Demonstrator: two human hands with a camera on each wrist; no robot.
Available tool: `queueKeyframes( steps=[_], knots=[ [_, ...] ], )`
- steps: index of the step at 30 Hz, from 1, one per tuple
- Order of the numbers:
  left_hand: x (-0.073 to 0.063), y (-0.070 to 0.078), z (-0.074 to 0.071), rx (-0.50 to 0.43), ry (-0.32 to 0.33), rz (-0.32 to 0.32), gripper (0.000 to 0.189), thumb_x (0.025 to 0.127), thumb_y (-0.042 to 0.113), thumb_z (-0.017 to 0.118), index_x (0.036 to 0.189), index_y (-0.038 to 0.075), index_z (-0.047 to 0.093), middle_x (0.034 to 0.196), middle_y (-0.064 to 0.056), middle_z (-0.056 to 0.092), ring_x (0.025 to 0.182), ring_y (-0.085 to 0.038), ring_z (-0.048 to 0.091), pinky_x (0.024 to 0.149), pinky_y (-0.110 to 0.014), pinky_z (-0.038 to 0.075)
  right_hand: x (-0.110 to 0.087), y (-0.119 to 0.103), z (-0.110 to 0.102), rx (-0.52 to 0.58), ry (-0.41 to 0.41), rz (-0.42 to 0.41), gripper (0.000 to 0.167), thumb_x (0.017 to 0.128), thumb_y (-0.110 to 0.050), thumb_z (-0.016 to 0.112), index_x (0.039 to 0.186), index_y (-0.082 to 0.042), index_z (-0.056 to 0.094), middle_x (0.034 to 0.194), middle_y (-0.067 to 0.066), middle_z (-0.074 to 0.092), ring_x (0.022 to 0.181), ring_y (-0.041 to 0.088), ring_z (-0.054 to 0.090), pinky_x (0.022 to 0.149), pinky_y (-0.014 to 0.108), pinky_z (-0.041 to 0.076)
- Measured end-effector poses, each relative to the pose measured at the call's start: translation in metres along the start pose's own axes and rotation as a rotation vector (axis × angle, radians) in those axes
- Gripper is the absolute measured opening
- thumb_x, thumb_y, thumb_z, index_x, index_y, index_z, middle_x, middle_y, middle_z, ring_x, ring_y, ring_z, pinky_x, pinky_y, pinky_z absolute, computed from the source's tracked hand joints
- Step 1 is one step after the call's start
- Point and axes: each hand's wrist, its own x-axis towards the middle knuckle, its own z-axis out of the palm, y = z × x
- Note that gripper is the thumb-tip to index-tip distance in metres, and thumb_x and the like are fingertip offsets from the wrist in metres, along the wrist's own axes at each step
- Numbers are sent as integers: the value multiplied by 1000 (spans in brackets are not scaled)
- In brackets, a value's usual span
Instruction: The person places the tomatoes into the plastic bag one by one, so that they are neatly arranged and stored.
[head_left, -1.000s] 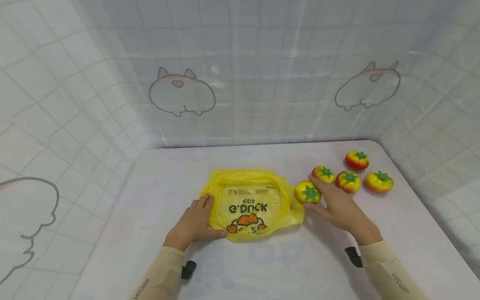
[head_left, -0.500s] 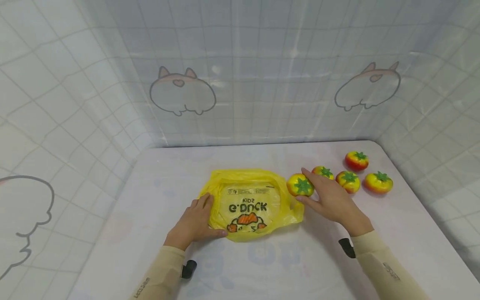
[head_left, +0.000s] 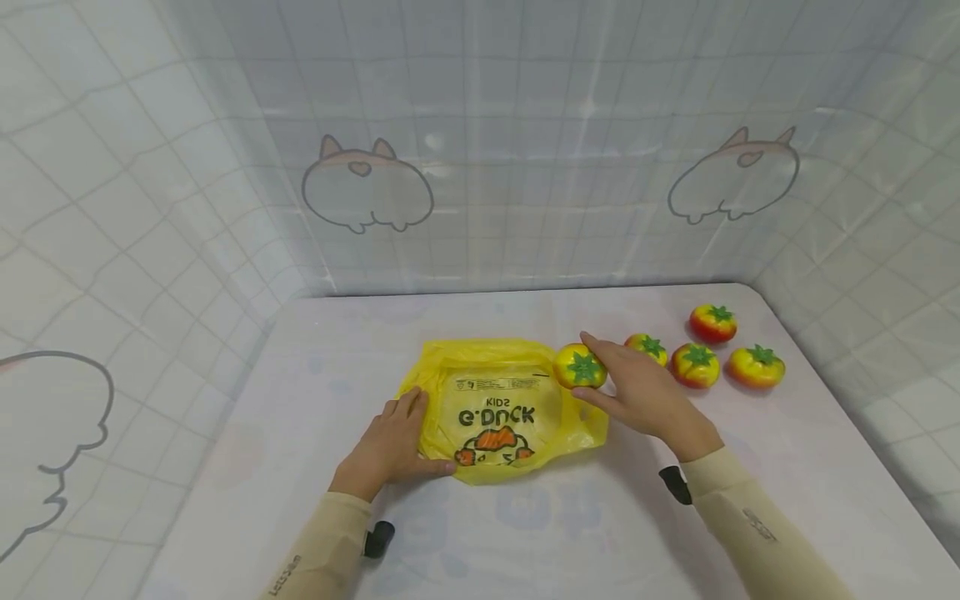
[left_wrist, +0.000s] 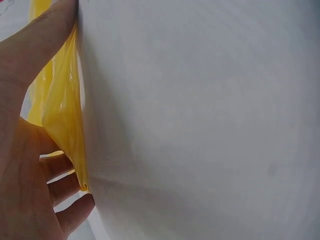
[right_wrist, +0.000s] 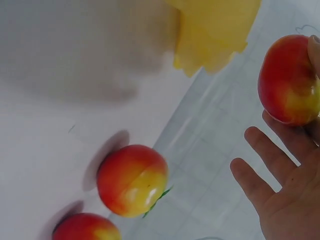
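Note:
A yellow plastic bag (head_left: 504, 354) with a duck print lies on the white table, its mouth spread wide. At the bag's left side, my left hand (head_left: 392, 442) rests with thumb and fingers spread apart, touching the plastic. In the left wrist view, relaxed fingers (left_wrist: 65, 187) lie along the bag's edge (left_wrist: 65, 107). My right hand (head_left: 647, 390) pinches a yellow-and-red toy tomato (head_left: 580, 367) with a green star-shaped top, held over the bag's right rim. The right wrist view shows this tomato (right_wrist: 285, 80) off the table, the other fingers extended below it.
Several more toy tomatoes stand on the right of the table, among them a back one (head_left: 713, 323), a rightmost one (head_left: 755, 367) and one (head_left: 695, 366) beside my right hand. White curtains (head_left: 525, 208) with grid lines enclose the table at the back and sides.
My right hand has lifted the tomato and carried it left, from beside the bag to over its right rim. The left hand and the bag have stayed where they were.

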Motion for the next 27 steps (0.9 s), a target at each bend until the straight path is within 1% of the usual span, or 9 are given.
queueKeyframes(
  steps=[7, 14, 22, 27],
  knots=[
    [0, 2, -1, 17, 0, 0, 133, 73, 81, 72, 162, -2, 21, 168, -22, 20, 149, -43, 29, 117, -59, 35, 11, -7, 3, 16, 22, -42, 87, 92, -51, 74, 159, -9, 38, 152, 13, 54, 134, 36, 56, 111, 57, 45],
    [-1, 3, -2, 15, -6, -4, 132, 73, 81, 73, 162, -2, 22, 168, -22, 21, 149, -43, 29, 117, -59, 35, 20, -15, 7, 4, 12, -76, 88, 93, -55, 71, 160, -10, 37, 151, 13, 55, 131, 36, 58, 110, 56, 46],
    [-2, 2, -2, 23, -11, -13, 133, 71, 82, 73, 162, -1, 22, 168, -21, 21, 149, -42, 30, 117, -58, 35, 29, -25, 5, 6, -8, -72, 88, 92, -56, 71, 160, -12, 37, 149, 13, 57, 130, 38, 59, 110, 57, 46],
    [-1, 1, -1, 25, -5, -13, 132, 72, 82, 72, 162, -1, 22, 169, -21, 20, 149, -42, 29, 118, -58, 35, 36, -27, 10, 37, -39, -58, 87, 93, -56, 71, 161, -14, 37, 150, 12, 56, 130, 36, 58, 110, 56, 46]
  ],
)
